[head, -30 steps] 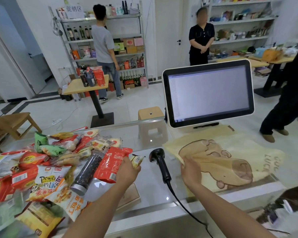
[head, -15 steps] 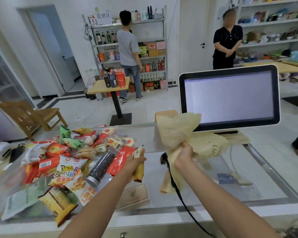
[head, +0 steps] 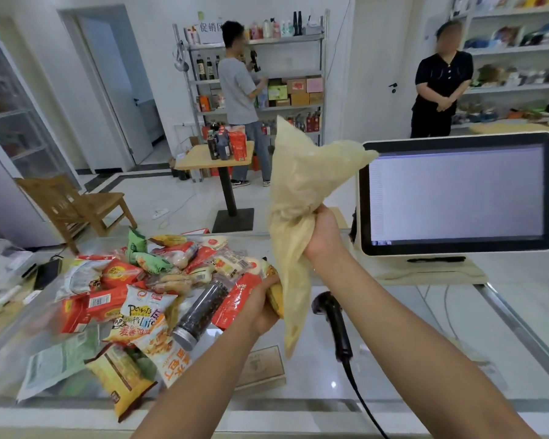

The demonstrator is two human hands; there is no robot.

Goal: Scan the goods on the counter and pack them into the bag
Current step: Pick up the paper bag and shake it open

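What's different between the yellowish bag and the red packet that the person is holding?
The bag is pale yellow, crumpled and limp; the red packet is glossy and flat. The right hand holds the bag high above the counter; the left hand holds the red packet low beside the snack pile. The bag is far larger. Each sits in a closed grip.
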